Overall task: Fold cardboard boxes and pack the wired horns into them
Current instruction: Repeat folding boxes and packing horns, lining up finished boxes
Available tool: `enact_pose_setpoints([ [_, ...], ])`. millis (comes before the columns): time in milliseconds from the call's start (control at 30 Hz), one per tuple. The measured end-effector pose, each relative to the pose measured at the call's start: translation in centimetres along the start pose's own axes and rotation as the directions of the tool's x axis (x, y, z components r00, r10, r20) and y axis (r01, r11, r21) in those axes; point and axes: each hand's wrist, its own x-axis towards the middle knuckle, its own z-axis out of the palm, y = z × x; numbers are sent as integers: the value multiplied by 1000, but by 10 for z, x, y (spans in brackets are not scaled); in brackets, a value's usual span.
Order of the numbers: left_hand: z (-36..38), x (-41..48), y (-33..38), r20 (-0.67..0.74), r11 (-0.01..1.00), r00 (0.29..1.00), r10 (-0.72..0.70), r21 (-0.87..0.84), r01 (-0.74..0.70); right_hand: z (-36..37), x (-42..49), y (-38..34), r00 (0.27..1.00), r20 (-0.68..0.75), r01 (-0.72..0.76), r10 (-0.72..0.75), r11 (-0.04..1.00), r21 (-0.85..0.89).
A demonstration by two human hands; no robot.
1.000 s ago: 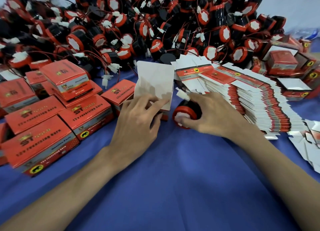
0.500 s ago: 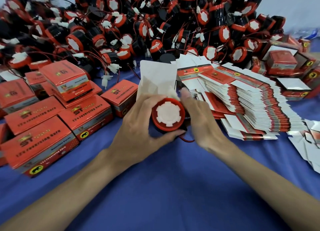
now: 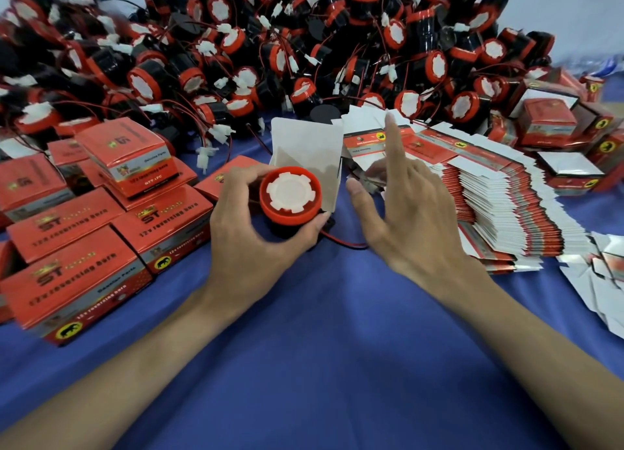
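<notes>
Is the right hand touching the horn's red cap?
Apart. Head view shows white flap and blue cloth between the right hand and the red cap.

- The horn (image 3: 289,196) in my left hand (image 3: 250,240), frame centre: red rim, white notched face, black body, and a red-and-black wire (image 3: 341,244).
- The open box (image 3: 304,145) just behind it: plain white inside.
- Folded boxes (image 3: 77,267), left of frame: orange-red, with dark lettering, a grey band and a yellow badge (image 3: 69,332) bearing a black animal.
- Flat cartons (image 3: 506,206), right: red and white edges, striped.
- Loose horns (image 3: 304,44), top: black, red and white, with white plugs (image 3: 206,154).
- The cloth (image 3: 320,348), lower frame: solid blue.
</notes>
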Motion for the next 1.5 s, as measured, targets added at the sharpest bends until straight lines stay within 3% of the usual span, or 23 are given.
enact_pose_setpoints([
  [133,0,1,-1,-65,996,995,-78,-55,74,-3,1,5,915,62,342,-399,848,405],
  [267,0,3,-2,-141,956,963,-228,-222,194,5,2,9,866,21,454,-500,803,386],
  [400,-1,5,2,-147,924,955,-258,-325,200,8,3,11,888,-38,448,-459,843,299],
  [533,-5,2,5,-77,928,989,-125,-361,89,7,6,10,942,-96,336,-322,901,276],
  [667,-10,-2,6,65,930,996,59,-366,-31,2,9,10,901,-93,430,-424,840,332],
  [767,-11,-5,5,155,920,975,158,-382,-89,0,8,8,878,-168,475,-448,858,195],
  [833,-12,-5,5,168,911,961,221,-388,-142,-3,7,8,848,-210,517,-486,846,131],
  [933,-12,-5,5,153,899,940,305,-373,-231,-6,4,7,832,-226,550,-508,808,210],
  [1033,-9,-6,6,161,894,912,378,-318,-314,-7,-3,-4,856,-183,513,-484,747,422],
  [1133,-6,-7,7,172,899,897,406,-249,-359,-9,-2,-12,879,-103,449,-466,733,511],
  [1500,-3,-6,8,169,917,901,399,-53,-396,-16,-10,-42,965,87,194,-249,892,408],
])
